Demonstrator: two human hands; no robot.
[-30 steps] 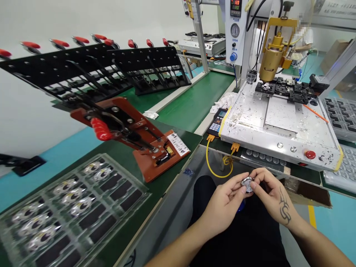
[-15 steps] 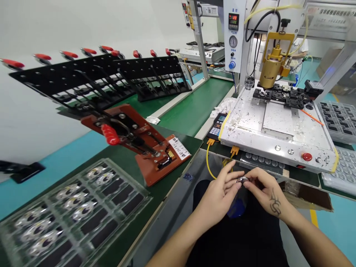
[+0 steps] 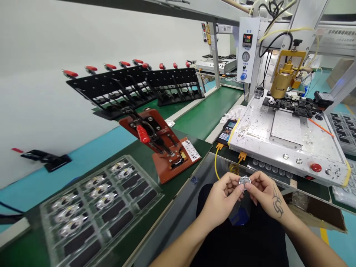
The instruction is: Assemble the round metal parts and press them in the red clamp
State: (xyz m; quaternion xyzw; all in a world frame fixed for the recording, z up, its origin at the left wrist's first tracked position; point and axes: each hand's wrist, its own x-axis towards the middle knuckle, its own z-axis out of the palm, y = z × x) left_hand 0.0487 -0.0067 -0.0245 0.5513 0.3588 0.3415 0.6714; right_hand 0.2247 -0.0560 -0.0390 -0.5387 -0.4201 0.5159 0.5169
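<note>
Above the lap, a small round silvery part (image 3: 244,180) is pinched between both hands, its shiny face turned up. My left hand (image 3: 226,193) grips its left edge with thumb and forefinger, the other fingers curled. On the opposite edge, my right hand (image 3: 262,188) pinches it the same way; a tattoo marks that wrist. The part's finer details are too small to make out. Left of the hands, a red-brown clamp fixture (image 3: 169,163) with a red handle stands on the green bench. Nearer lies a clear plastic tray (image 3: 129,200) with several shiny silver parts in some pockets.
A white press machine (image 3: 280,148) with a gold head (image 3: 281,83) and black jigs stands at the right. A keypad controller (image 3: 226,132) lies beside it. Black racks (image 3: 111,87) with red-handled clamps stand at the back left. Yellow cables hang near the bench edge.
The view has swung left and up. The silvery part has been turned so that its round face shows, and my left hand's spread fingers have curled in around it.
</note>
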